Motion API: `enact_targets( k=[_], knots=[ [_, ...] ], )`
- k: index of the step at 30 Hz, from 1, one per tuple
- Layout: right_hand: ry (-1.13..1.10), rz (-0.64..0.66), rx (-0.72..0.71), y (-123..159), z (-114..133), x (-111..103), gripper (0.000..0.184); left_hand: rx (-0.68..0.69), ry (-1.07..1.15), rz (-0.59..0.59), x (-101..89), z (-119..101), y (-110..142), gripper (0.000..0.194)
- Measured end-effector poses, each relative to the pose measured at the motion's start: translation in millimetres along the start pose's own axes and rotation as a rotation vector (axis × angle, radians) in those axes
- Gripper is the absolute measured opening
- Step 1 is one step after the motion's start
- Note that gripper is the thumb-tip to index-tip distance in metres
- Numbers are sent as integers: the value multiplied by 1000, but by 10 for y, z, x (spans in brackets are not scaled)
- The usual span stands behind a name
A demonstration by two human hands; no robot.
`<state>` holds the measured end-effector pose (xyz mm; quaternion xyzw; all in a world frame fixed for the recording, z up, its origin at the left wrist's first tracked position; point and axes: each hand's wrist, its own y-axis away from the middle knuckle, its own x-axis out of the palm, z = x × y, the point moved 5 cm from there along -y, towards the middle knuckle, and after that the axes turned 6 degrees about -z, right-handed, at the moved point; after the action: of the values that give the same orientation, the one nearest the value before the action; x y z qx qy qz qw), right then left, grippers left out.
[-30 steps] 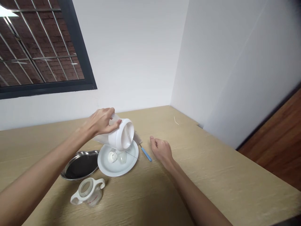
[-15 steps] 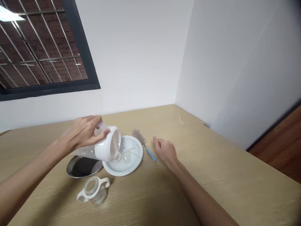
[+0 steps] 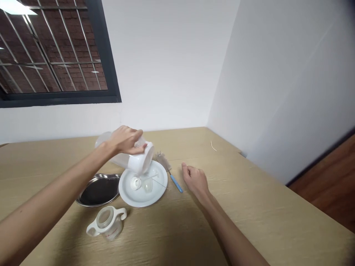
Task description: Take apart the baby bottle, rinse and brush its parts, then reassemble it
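My left hand (image 3: 127, 140) is wrapped round a translucent plastic jug (image 3: 122, 159) with a white collar. The jug is tipped on its side, its white end over the far left of a white plate (image 3: 129, 197). On the plate lie a white screw ring (image 3: 135, 183), a clear bottle teat (image 3: 147, 186) and a thin wire-like stick (image 3: 160, 183). Whether liquid leaves the jug, I cannot tell. My right hand (image 3: 195, 180) rests closed on the table, nothing visible in it, just right of a bottle brush (image 3: 176, 183) with a blue handle.
A dark-looking metal kidney tray (image 3: 100, 190) stands left of the plate. Nearer me is a small two-handled baby bottle (image 3: 113, 231), upright. A short pale strip (image 3: 213, 146) lies toward the right back of the wooden table (image 3: 249, 207). White walls and a barred window rise behind.
My left hand and the tilted jug have moved right and away from me, further over the plate's far side, uncovering the screw ring and more of the tray. My right hand stays in place.
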<state>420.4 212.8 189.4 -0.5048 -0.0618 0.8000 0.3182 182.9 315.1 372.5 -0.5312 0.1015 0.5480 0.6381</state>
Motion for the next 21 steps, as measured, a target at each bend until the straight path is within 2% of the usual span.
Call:
enact_targets(
  k=[5,9,13,16,19,21],
  knots=[
    [-24,9,20,-7,-17,8,61,-66,-62,65,-137,182,297,39],
    [-37,16,30,-8,-20,-6,61,-98,18,41,-263,75,425,36],
    [-36,17,14,-2,-13,-11,62,-20,119,29,-259,-221,233,38],
    [-25,17,2,-4,-33,4,63,-3,60,39,-194,-360,-22,44],
    [-15,16,1,-15,-70,23,63,-36,23,73,-88,-351,-195,48],
    [-13,14,6,-21,-90,31,62,-75,-12,72,-23,-263,-208,49]
  ],
)
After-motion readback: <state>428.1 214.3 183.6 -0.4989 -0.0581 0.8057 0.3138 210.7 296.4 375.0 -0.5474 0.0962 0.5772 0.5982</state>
